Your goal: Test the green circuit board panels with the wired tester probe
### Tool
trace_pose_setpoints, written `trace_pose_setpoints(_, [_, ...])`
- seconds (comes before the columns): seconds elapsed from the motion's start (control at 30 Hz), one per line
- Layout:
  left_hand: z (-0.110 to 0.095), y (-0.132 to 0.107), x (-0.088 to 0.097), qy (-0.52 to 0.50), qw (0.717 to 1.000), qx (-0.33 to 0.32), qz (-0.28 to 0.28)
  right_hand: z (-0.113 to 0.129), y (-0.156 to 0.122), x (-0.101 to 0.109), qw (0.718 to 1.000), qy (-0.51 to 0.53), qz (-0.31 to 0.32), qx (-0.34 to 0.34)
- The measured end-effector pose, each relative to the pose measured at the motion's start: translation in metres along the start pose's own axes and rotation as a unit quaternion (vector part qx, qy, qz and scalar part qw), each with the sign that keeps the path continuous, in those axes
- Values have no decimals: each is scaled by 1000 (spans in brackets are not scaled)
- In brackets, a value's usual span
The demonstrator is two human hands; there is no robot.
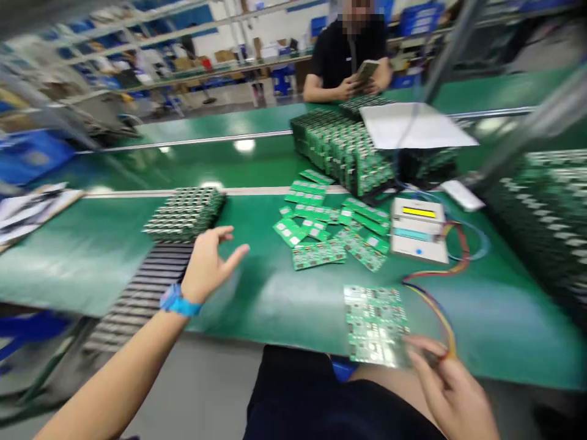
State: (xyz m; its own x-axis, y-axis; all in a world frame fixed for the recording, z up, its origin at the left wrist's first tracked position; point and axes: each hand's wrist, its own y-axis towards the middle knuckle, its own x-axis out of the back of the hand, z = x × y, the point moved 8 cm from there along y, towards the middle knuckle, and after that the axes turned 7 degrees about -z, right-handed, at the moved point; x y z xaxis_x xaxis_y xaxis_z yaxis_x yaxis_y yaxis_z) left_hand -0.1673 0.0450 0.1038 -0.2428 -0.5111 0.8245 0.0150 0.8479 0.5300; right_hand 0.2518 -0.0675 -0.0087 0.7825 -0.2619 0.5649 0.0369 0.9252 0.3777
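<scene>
My left hand (208,263), with a blue band on its wrist, is held over the green table with thumb and fingers apart. Nothing is in it. Close beyond it sits a stack of circuit boards (183,211). At the front edge of the table is a green circuit board panel (376,324). My right hand (449,385) is at the panel's right corner, fingers closed on the end of the coloured wires (443,318). The tip is blurred, and I cannot tell whether it touches the panel. The wires lead to a white tester (419,229) with a yellow display.
Several loose green boards (320,253) lie mid-table, left of the tester. Behind them stand rows of upright boards (339,146) with a white sheet (417,125) on top. More boards (554,201) are stacked at right. Across the table a person (351,55) holds something.
</scene>
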Motion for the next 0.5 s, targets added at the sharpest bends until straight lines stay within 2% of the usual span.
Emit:
trace_pose_setpoints(0.07, [-59,-21,-37,-108,987,-46,110,11,6,2,1000,-20,-11,-1])
trace_pose_setpoints(0.13, [-112,-45,-67,-173,958,-78,214,17,11,3,1000,-21,-18,-7])
trace_pose_setpoints(0.17, [-133,-55,-78,-190,945,-88,250,19,12,3,1000,-16,-19,-10])
trace_pose_setpoints(0.23, [-163,-66,-94,-198,934,-95,283,20,12,4,1000,-5,-19,-17])
trace_pose_setpoints(0.33, [-185,-68,-108,-184,936,-103,281,20,10,3,999,13,-13,-30])
trace_pose_setpoints(0.5, [-192,-62,-113,-208,933,-110,272,20,11,4,999,23,-13,-37])
